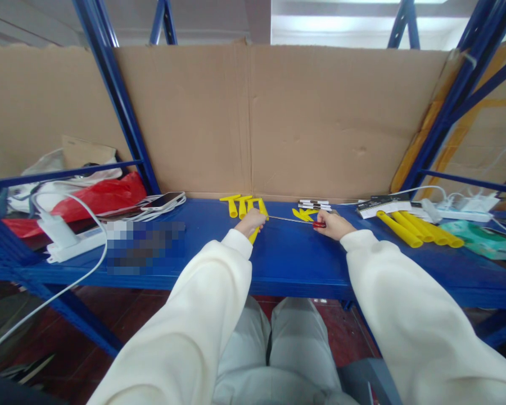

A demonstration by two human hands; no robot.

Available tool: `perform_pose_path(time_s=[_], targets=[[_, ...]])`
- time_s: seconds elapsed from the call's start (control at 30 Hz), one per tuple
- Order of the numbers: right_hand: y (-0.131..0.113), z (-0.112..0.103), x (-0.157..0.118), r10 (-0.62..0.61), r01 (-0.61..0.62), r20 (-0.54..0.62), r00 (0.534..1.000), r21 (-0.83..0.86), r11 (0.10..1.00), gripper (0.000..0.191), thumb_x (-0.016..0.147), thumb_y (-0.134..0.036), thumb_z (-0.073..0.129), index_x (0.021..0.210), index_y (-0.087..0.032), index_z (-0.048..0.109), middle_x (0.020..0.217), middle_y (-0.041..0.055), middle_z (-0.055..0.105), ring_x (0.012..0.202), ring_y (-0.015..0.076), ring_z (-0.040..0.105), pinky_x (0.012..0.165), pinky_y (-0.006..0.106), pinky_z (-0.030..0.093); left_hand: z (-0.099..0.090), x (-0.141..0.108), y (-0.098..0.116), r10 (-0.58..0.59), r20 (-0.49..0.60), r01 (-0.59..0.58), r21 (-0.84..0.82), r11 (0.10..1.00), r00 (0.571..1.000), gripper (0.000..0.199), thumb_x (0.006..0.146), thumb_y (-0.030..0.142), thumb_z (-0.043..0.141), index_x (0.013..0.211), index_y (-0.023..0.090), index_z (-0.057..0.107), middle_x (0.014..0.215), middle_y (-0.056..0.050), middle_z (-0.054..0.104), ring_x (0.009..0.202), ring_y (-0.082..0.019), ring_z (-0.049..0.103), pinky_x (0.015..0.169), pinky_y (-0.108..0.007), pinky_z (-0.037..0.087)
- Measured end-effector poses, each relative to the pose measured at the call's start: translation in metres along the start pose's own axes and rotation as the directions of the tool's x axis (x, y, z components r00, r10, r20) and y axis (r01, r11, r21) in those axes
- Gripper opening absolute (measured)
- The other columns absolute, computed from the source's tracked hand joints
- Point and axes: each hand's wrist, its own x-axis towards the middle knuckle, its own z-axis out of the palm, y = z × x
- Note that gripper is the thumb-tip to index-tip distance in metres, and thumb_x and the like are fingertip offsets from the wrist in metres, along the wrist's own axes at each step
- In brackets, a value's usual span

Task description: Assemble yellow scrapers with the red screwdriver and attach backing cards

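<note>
Screwdriver (319, 225) and right hand (335, 226) meet at the red handle, the fingers clamped around it. From that hand the thin metal shaft runs left, nearly level above the counter (299, 261), and its far end meets a yellow piece (253, 235) gripped in the left hand (250, 223). The left fingers are wrapped round this piece, hiding much of it, while part of it shows below the hand, toward the person.

Just beyond the left hand, and a little to its left, yellow T-shaped parts (233, 209) lie side by side. Small yellow pieces (306, 214) lie in a loose group just left of the right hand, past the shaft; black-and-white sticks (315, 205) rest behind them.

To the right of the right hand, yellow tubes (398, 229) lie slanted, their upper ends by a black-and-white pack (383, 206). Farther right come a green packet (480, 239) and a white power strip (464, 212).

Well left of the left hand are a phone (163, 201), a red bag (101, 197) and a pixelated patch whose content I cannot tell. Cardboard (320, 118) stands upright beyond both hands.
</note>
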Motion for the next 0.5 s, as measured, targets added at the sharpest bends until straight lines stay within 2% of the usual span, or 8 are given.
perform_pose_path(time_s=[0.1, 0.2, 0.33, 0.5], targets=[[-0.0004, -0.0013, -0.0009, -0.021, 0.019, -0.034, 0.999, -0.040, 0.999, 0.011, 0.084, -0.033, 0.063, 0.088, -0.023, 0.061, 0.080, 0.0042, 0.072, 0.077, 0.0207, 0.065, 0.063, 0.027, 0.044, 0.0000, -0.0016, 0.0009, -0.005, 0.003, 0.005, 0.001, 1.000, 1.000, 0.016, 0.079, 0.002, 0.054, 0.071, 0.015, 0.058, 0.051, 0.000, 0.047, 0.056, -0.016, 0.056, 0.051, -0.026, 0.040], [0.0017, -0.0022, -0.0004, -0.074, 0.073, -0.034, 0.997, -0.047, 0.996, 0.012, 0.086, -0.035, 0.062, 0.085, -0.024, 0.066, 0.087, 0.0045, 0.074, 0.084, 0.0213, 0.067, 0.068, 0.028, 0.047, 0.0003, -0.0013, 0.0005, -0.011, -0.006, 0.011, -0.005, 1.000, 1.000, 0.016, 0.079, 0.003, 0.056, 0.069, 0.016, 0.056, 0.050, 0.001, 0.047, 0.053, -0.014, 0.055, 0.052, -0.026, 0.040], [0.0037, -0.0018, 0.0001, -0.073, 0.073, -0.010, 0.997, -0.034, 0.997, 0.016, 0.087, -0.037, 0.060, 0.094, -0.027, 0.069, 0.095, 0.0041, 0.076, 0.091, 0.0227, 0.068, 0.072, 0.029, 0.049, 0.0006, 0.0007, -0.0012, -0.010, -0.005, 0.010, -0.007, 1.000, 1.000, 0.016, 0.080, 0.006, 0.057, 0.069, 0.017, 0.055, 0.049, 0.002, 0.045, 0.051, -0.014, 0.054, 0.049, -0.025, 0.037], [0.0020, 0.0001, -0.0015, -0.014, 0.009, -0.062, 0.998, -0.069, 0.998, 0.021, 0.080, -0.038, 0.067, 0.097, -0.025, 0.063, 0.084, 0.0041, 0.073, 0.072, 0.0206, 0.066, 0.062, 0.028, 0.046, 0.0005, 0.0033, -0.0024, -0.017, 0.002, 0.017, -0.014, 1.000, 1.000, 0.014, 0.079, 0.009, 0.061, 0.069, 0.018, 0.056, 0.050, 0.001, 0.048, 0.054, -0.016, 0.056, 0.049, -0.026, 0.038]])
